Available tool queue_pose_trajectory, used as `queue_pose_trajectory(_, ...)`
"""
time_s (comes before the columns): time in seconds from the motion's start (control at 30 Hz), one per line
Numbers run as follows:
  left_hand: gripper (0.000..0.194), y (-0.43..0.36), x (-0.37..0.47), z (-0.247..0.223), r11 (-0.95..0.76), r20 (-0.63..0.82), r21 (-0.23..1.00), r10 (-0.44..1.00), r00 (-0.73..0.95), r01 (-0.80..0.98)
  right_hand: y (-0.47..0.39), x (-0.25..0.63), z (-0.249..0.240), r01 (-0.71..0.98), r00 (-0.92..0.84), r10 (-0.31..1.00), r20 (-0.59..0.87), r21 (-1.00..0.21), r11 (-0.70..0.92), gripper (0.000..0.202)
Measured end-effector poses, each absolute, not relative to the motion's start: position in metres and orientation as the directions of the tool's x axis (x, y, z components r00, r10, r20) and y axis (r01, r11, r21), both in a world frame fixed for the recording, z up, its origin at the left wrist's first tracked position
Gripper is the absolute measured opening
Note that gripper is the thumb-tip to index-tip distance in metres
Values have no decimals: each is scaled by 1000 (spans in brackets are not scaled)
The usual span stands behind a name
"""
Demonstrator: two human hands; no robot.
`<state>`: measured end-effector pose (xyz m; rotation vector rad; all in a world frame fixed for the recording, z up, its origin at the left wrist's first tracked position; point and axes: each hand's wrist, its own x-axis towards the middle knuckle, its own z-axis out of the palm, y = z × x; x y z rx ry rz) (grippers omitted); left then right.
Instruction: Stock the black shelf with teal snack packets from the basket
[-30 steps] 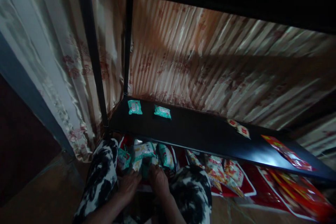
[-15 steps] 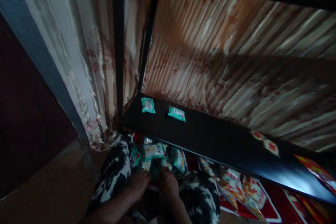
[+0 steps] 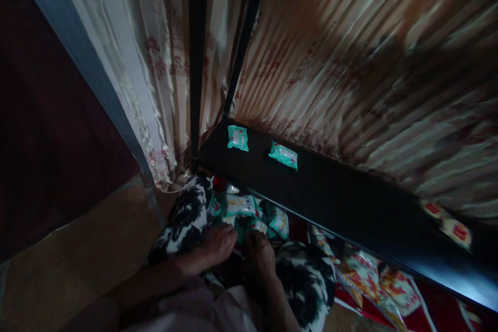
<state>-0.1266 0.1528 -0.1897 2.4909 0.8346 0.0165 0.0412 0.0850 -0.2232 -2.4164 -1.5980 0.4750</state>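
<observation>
The person's two hands are low in the middle of the frame, between two knees in black and white trousers (image 3: 184, 215). The left hand (image 3: 221, 242) is just left of the middle, with its back up and its fingers bent. It is too dark to tell if it is open or closed, or if it grips something. The right hand (image 3: 261, 253) is near it, a bit to the right, and its fingers bend down too. I cannot tell what that hand grips either.

Right by the fingers, at the lower middle, is a pile of green and white packets (image 3: 240, 205). They lie in a red tray (image 3: 219, 184), and one packet lies on top, across the others. The tray is at the front of a long black shelf (image 3: 330, 192), lower down than its top.

Two small green packs (image 3: 284, 155) lie on the shelf near the middle of the frame, a little apart. Two small cream and red packs (image 3: 457, 232) lie close together on the shelf at the lower right. Below the shelf, at the lower right, are shiny orange and white bags (image 3: 361, 272). A wavy curtain (image 3: 330, 62) fills the upper right. A black post (image 3: 198, 62) stands at the upper left of the middle, and brown floor (image 3: 89, 249) shows at the lower left.
</observation>
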Motion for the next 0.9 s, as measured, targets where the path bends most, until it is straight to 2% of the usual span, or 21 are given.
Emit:
queue_pose_trajectory(0.1,30,167,-115,-179,-653,59,508,676,734,561,87,37,-224,825,368,914,-169,-394,-405,33)
queue_pose_trajectory(0.17,27,183,-105,-178,-635,109,502,720,685,587,88,34,-229,808,361,918,-162,-437,-395,34)
queue_pose_trajectory(0.23,40,200,-96,-182,-646,104,477,715,692,596,90,33,-234,787,353,920,-170,-478,-390,35)
queue_pose_trajectory(0.3,54,213,-90,-192,-631,27,451,716,698,631,92,33,-239,771,350,916,-198,-494,-401,36)
queue_pose_trajectory(0.37,60,219,-87,-203,-590,-77,435,728,681,680,93,33,-242,770,350,911,-218,-486,-412,35)
queue_pose_trajectory(0.43,59,218,-86,-212,-579,-103,418,735,670,700,94,32,-241,770,359,906,-224,-478,-423,33)
queue_pose_trajectory(0.63,56,206,-93,-213,-691,-47,420,631,774,589,93,29,-237,753,403,891,-209,-477,-453,34)
queue_pose_trajectory(0.8,54,202,-97,-211,-671,-22,441,655,755,596,92,28,-232,751,407,896,-175,-495,-437,37)
queue_pose_trajectory(0.9,58,200,-98,-207,-683,71,485,653,754,546,91,26,-225,714,485,866,-121,-517,-472,45)
